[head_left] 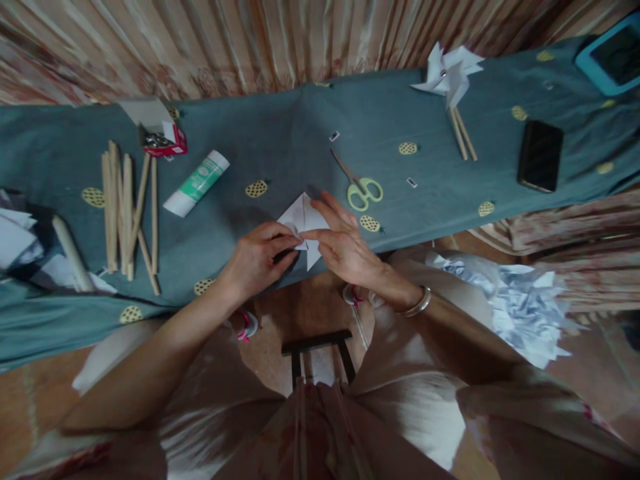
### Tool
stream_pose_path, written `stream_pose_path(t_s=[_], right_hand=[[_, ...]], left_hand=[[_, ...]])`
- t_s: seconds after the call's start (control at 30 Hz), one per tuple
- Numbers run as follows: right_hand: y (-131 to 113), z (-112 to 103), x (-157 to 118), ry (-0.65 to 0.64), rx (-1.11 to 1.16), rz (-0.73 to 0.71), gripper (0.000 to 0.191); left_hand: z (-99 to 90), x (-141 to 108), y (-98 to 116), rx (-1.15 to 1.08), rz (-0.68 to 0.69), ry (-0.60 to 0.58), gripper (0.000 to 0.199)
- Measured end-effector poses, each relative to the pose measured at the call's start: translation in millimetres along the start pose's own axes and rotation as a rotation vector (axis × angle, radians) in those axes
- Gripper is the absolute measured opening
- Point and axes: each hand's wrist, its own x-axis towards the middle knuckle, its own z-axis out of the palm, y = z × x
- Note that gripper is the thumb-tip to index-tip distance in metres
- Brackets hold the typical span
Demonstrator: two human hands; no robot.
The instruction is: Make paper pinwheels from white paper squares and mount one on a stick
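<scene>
A partly folded white paper (314,220) lies at the near edge of the cloth-covered table, between my two hands. My left hand (263,259) pinches the left part of the paper between thumb and index finger. On the right side, my right hand (345,247) rests on the paper with its fingers apart, the index fingertip close to my left fingertips. Green-handled scissors (364,192) lie just beyond my right hand. A glue stick (197,183) lies on its side, farther left.
On the table (295,147) are wooden sticks (129,213), a red box of pins (163,137), paper pinwheels (449,73), a black phone (541,157) and a blue-framed device (613,57). Paper pieces (15,237) lie far left; folded papers (525,307) fill a bag at right.
</scene>
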Motion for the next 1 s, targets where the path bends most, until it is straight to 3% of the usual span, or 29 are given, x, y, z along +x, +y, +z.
stream_pose_path(t_s=[0.63,1.0], right_hand=[[2.6,2.3,-1.4,-0.005,0.048,0.016,0.044],[13.3,-7.8,7.2,0.092,0.102,0.090,0.045]], left_hand=[[0.3,-0.3,-1.2,0.031,0.014,0.006,0.017],[-3.0,-5.5,-0.4,0.052,0.016,0.016,0.024]])
